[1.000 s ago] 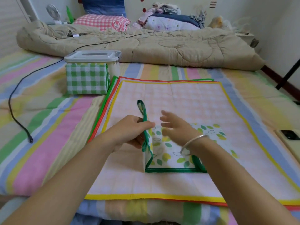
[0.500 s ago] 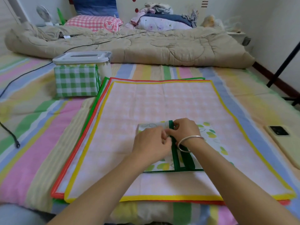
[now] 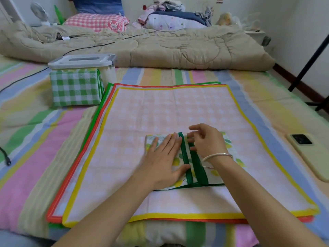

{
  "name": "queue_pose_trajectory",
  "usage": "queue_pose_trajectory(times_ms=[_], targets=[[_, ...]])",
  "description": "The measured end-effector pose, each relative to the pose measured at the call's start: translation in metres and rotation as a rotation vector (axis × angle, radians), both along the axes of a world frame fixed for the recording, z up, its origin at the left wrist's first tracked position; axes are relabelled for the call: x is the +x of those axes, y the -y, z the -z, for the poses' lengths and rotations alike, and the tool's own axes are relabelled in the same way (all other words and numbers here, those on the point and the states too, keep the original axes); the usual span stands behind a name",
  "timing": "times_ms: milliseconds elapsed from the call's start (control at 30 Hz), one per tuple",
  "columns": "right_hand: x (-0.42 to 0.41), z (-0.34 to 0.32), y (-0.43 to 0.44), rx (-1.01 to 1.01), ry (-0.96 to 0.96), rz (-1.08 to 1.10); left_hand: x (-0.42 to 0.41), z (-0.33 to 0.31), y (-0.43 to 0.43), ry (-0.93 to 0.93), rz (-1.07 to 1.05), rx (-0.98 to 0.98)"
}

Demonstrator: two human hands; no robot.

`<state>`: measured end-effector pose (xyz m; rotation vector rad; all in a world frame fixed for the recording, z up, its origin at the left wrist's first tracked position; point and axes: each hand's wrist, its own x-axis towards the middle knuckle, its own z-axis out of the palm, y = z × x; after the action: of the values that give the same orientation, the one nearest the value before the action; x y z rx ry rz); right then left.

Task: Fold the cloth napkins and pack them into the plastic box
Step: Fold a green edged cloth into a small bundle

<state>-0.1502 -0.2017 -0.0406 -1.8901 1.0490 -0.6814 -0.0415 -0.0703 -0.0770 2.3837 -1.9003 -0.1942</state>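
A folded leaf-print napkin with green trim (image 3: 216,172) lies on a stack of flat napkins; the top one is pink check with a yellow border (image 3: 178,107). My left hand (image 3: 164,158) presses flat on the folded napkin's left half, fingers straight. My right hand (image 3: 206,139), with a silver bangle at the wrist, touches the right half with loosely bent fingers beside the two green trim strips. The plastic box (image 3: 108,72) with a grey lid stands at the back left, a folded green-check napkin (image 3: 76,87) leaning against its front.
A phone (image 3: 309,152) lies on the bed at the right. A black cable (image 3: 7,157) runs along the left side. A beige quilt (image 3: 160,49) and pillows fill the back. A black stand leg (image 3: 309,63) is at the far right.
The left flap was lifted, then folded over to the middle. Both hands pinched the green trim half a second ago; now the left hand lies flat on the napkin and the right hand's fingers have loosened.
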Motion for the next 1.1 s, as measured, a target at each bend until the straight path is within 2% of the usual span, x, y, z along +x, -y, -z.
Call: queue_pose_trajectory(times_ms=[67, 133, 233, 300, 433, 667, 733, 800, 867, 900, 933, 1000, 1100], targets=[[-0.020, -0.008, 0.002, -0.284, -0.036, -0.061, 0.000, 0.001, 0.000, 0.012, 0.005, 0.012], [-0.040, -0.010, 0.004, -0.521, -0.275, -0.210, -0.001, 0.001, 0.000, 0.024, 0.007, 0.019], [-0.050, 0.005, 0.003, -0.488, -0.675, -0.419, -0.002, 0.000, 0.000, 0.040, 0.018, 0.022], [-0.047, 0.022, 0.002, -0.500, -0.774, -0.404, -0.002, 0.001, 0.002, 0.052, 0.023, 0.031], [-0.042, 0.037, 0.000, -0.543, -0.819, -0.338, -0.002, 0.000, 0.004, 0.067, 0.016, 0.073], [-0.045, 0.044, 0.001, -0.580, -0.804, -0.353, -0.018, -0.013, 0.018, -0.040, -0.014, 0.195], [-0.045, 0.043, 0.003, -0.511, -0.710, -0.360, -0.020, -0.008, 0.018, -0.018, -0.011, 0.189], [-0.047, 0.035, 0.003, -0.376, -0.484, -0.326, -0.020, -0.003, 0.017, 0.015, -0.006, 0.187], [-0.053, 0.023, 0.005, -0.252, -0.245, -0.200, -0.020, -0.002, 0.016, 0.045, 0.001, 0.192], [-0.059, 0.018, 0.006, -0.272, -0.204, -0.113, -0.019, -0.002, 0.017, 0.055, 0.005, 0.194], [-0.066, 0.014, 0.007, -0.343, -0.242, -0.025, -0.019, -0.002, 0.016, 0.061, 0.008, 0.195], [-0.081, 0.005, 0.002, -0.452, -0.441, 0.109, -0.019, -0.002, 0.016, 0.066, 0.012, 0.193], [-0.097, -0.002, -0.013, -0.357, -0.737, 0.102, -0.017, -0.001, 0.013, 0.063, 0.024, 0.173]])
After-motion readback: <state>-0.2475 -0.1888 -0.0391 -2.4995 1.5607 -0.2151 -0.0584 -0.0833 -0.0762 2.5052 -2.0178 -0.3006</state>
